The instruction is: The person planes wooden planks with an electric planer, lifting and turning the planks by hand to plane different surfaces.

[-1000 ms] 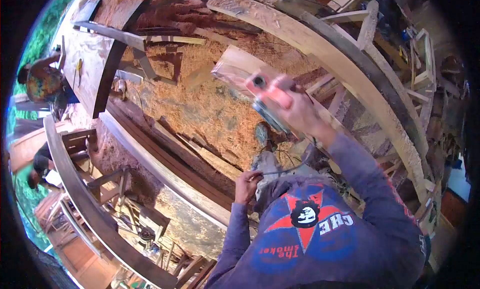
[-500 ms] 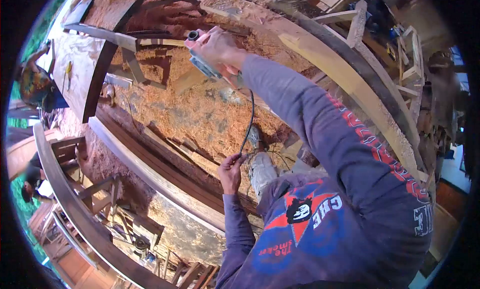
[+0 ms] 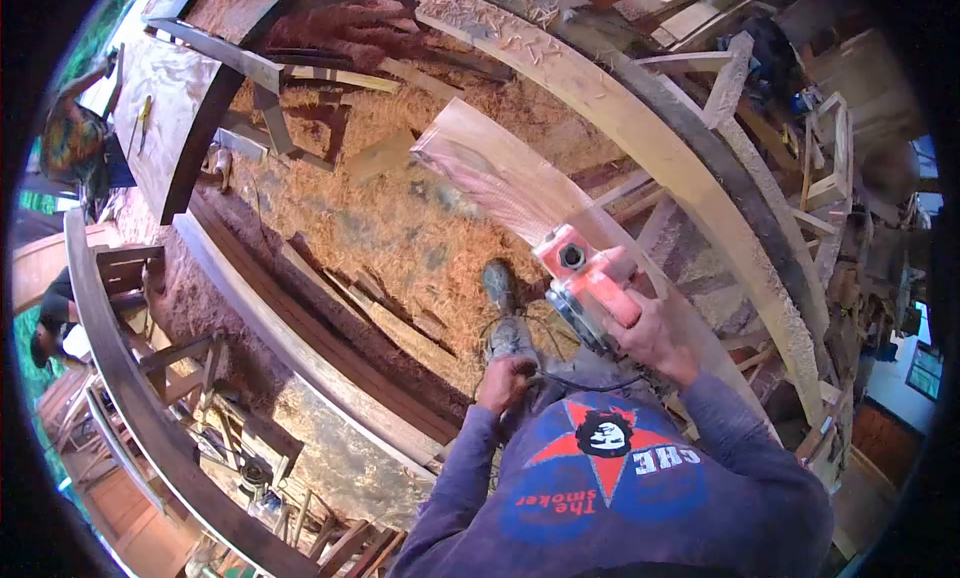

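Note:
My right hand is wrapped round the handle of a red power planer, which rests on a wide wooden plank. The plank slants from the upper middle down to the right, beside my body. Near my waist, my left hand is closed on the black power cord, which runs towards the tool. The planer covers part of the plank.
A long curved beam with shavings arcs across the right. More curved beams lie at the left. Shavings cover the ground. Pliers lie on a board. Two people are at the far left.
My right hand has come back from the upper middle towards my body with the planer, uncovering the plank's far end. My left hand has moved slightly down and right, still on the cord.

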Motion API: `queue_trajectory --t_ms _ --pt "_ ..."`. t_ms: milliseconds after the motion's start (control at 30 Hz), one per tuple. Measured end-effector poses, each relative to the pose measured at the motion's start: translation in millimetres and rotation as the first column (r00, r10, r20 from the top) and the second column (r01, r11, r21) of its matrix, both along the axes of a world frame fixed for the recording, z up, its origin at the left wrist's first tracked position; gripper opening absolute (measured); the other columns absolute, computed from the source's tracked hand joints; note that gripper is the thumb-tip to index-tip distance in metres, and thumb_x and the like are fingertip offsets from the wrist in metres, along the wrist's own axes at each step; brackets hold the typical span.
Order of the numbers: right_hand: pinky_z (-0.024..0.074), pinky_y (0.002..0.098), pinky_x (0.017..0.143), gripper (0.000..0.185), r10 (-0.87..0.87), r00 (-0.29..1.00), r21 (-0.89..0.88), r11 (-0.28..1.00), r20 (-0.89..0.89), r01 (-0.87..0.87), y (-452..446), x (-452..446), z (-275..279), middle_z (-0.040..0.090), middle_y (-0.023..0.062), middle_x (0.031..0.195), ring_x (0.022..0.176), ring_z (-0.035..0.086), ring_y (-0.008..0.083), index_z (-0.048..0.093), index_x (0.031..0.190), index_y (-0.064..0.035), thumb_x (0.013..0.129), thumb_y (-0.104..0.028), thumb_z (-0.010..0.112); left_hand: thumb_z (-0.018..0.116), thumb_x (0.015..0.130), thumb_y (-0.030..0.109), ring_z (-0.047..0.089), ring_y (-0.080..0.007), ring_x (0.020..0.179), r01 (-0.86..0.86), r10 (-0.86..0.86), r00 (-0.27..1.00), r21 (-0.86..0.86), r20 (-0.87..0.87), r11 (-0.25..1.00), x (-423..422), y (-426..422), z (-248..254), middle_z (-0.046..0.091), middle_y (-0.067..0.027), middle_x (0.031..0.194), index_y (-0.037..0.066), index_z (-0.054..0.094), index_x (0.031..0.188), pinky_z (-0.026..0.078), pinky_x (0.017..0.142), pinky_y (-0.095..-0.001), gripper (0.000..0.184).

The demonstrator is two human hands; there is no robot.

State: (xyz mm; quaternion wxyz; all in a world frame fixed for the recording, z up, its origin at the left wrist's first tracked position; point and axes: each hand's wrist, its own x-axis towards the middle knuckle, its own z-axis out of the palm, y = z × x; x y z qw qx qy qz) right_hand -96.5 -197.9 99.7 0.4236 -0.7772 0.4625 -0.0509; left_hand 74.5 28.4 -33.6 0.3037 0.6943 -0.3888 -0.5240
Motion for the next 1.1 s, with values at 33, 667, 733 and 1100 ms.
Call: queue_trajectory --t_ms 33,667,733,1100 --pt "0.0555 0.0465 0.07 0.039 -0.002 1.0 0.009 1.0 0.0 0.002 -2 8 -4 0.07 0.0223 0.084 0.084 0.07 0.0411 0.069 0.112 -0.0102 0.087 -0.04 0.071 0.063 0.076 0.001 0.07 -0.0308 0.091 0.015 -0.015 1.0 0.036 0.002 0.999 0 0 1 0.072 -0.0171 0.093 0.006 0.076 0.098 0.054 0.083 -0.0366 0.026" --pt "0.055 0.0417 0.078 0.046 0.125 0.962 -0.236 0.97 0.244 -0.066 -79 232 -20 0.071 0.0198 0.095 0.091 0.068 0.0375 0.073 0.101 -0.0098 0.086 -0.053 0.067 0.07 0.085 0.003 0.067 -0.013 0.082 -0.574 0.576 0.813 0.051 -0.084 0.817 62 13 -28 0.075 -0.008 0.092 0.002 0.076 0.1 0.052 0.079 -0.0267 0.017" --pt "0.0555 0.0419 0.07 0.042 0.314 0.944 -0.391 0.885 0.102 -0.252 -63 163 -5 0.07 0.0186 0.089 0.084 0.069 0.0339 0.063 0.119 -0.0122 0.093 -0.045 0.059 0.07 0.081 0.0 0.071 -0.0181 0.083 -0.514 0.512 0.85 0.018 -0.126 0.858 47 31 -64 0.075 -0.0137 0.094 0.004 0.077 0.097 0.053 0.079 -0.0276 0.019" --pt "0.0546 0.0392 0.082 0.043 -0.005 1.0 -0.019 1.0 0.027 0.005 -50 50 13 0.071 0.0175 0.102 0.095 0.07 0.0282 0.068 0.117 -0.0052 0.08 -0.027 0.072 0.062 0.073 0.001 0.069 -0.0336 0.085 -0.107 0.111 0.994 -0.158 0.018 0.982 -15 -12 -25 0.072 -0.0169 0.089 0.004 0.075 0.095 0.054 0.08 -0.0413 0.026"
